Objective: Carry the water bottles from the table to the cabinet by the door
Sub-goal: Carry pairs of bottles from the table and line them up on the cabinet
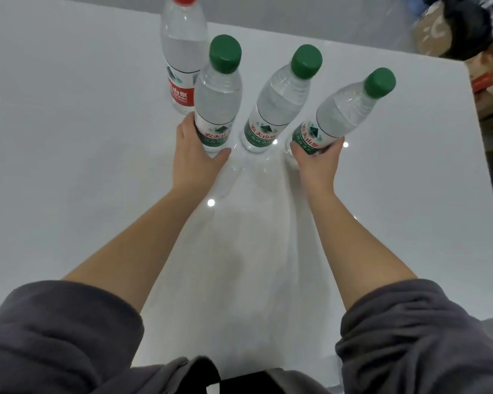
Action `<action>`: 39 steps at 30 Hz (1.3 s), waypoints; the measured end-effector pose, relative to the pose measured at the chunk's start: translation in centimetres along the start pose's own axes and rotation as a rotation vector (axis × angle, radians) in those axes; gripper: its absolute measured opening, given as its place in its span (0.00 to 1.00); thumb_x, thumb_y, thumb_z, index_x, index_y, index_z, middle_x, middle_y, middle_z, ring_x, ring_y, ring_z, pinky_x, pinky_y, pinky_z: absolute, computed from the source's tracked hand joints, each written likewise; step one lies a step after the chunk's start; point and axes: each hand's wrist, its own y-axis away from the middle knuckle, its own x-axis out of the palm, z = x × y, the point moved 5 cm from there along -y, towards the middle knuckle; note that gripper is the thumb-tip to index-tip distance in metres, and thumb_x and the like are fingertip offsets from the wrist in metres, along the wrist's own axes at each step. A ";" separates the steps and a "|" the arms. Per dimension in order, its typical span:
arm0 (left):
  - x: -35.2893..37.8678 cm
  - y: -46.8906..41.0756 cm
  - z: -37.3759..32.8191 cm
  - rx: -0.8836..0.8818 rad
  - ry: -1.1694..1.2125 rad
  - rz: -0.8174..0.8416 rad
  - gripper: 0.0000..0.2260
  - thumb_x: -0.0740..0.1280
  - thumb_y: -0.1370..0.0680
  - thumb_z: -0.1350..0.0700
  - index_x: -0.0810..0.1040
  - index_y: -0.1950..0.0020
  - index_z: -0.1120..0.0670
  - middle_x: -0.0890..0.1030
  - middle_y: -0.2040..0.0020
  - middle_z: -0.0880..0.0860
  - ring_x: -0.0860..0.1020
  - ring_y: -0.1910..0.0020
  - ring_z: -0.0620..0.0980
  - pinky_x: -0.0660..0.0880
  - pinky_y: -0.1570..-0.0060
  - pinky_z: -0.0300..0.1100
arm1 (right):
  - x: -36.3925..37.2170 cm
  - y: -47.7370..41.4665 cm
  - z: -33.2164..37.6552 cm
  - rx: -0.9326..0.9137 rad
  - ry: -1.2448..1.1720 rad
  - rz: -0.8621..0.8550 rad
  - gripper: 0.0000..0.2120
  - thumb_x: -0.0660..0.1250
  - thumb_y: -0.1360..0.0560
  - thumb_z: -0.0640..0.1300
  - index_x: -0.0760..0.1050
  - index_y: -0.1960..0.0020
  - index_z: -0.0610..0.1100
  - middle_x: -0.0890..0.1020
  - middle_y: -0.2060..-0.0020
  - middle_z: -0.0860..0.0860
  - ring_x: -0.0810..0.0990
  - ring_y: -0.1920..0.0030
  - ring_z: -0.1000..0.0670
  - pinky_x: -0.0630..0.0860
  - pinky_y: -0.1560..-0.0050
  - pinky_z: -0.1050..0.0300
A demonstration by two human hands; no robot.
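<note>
Three clear water bottles with green caps stand on a white table (69,166). My left hand (195,155) wraps the base of the left green-cap bottle (218,100). My right hand (319,162) grips the base of the right green-cap bottle (344,112), which leans to the right. The middle green-cap bottle (279,103) stands free between my hands. Behind the left bottle stands a taller bottle with a red cap and red label (181,55), touched by neither hand.
The table's right edge runs down the right side of the view. Beyond it lie cardboard boxes (489,81) and a dark bag (464,32). My grey sleeves fill the bottom of the view.
</note>
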 end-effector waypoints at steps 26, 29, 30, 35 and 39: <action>1.7 9.3 2.4 0.072 0.013 0.366 0.26 0.79 0.33 0.50 0.75 0.38 0.51 0.80 0.44 0.46 0.79 0.46 0.45 0.74 0.50 0.35 | -6.1 16.4 -6.7 0.162 0.046 0.057 0.19 0.77 0.35 0.48 0.77 0.49 0.44 0.83 0.59 0.57 0.81 0.59 0.60 0.73 0.59 0.69; 3.4 13.9 2.3 0.095 -0.017 0.452 0.25 0.78 0.31 0.52 0.75 0.38 0.52 0.81 0.46 0.45 0.79 0.48 0.46 0.74 0.50 0.37 | -9.2 20.1 -9.0 0.223 0.042 0.002 0.19 0.77 0.35 0.50 0.77 0.48 0.43 0.83 0.59 0.56 0.80 0.60 0.60 0.73 0.59 0.69; 4.1 15.3 2.2 0.105 -0.032 0.480 0.24 0.78 0.31 0.52 0.74 0.38 0.52 0.80 0.47 0.45 0.79 0.48 0.47 0.75 0.50 0.40 | -10.2 21.4 -9.9 0.258 0.042 -0.017 0.21 0.77 0.35 0.51 0.77 0.47 0.44 0.83 0.57 0.56 0.81 0.57 0.59 0.74 0.57 0.67; 9.4 23.8 1.8 0.188 -0.115 0.659 0.24 0.78 0.32 0.52 0.75 0.39 0.53 0.81 0.48 0.47 0.79 0.50 0.47 0.74 0.53 0.35 | -17.5 28.2 -14.5 0.310 -0.039 -0.154 0.25 0.79 0.36 0.49 0.78 0.42 0.45 0.85 0.50 0.53 0.84 0.48 0.54 0.81 0.47 0.55; 12.8 31.7 1.8 0.224 -0.155 0.803 0.21 0.78 0.33 0.50 0.77 0.44 0.51 0.80 0.55 0.40 0.79 0.56 0.34 0.69 0.63 0.24 | -23.4 35.6 -17.7 0.344 -0.102 -0.248 0.19 0.78 0.32 0.40 0.79 0.43 0.42 0.85 0.51 0.53 0.83 0.50 0.58 0.80 0.48 0.60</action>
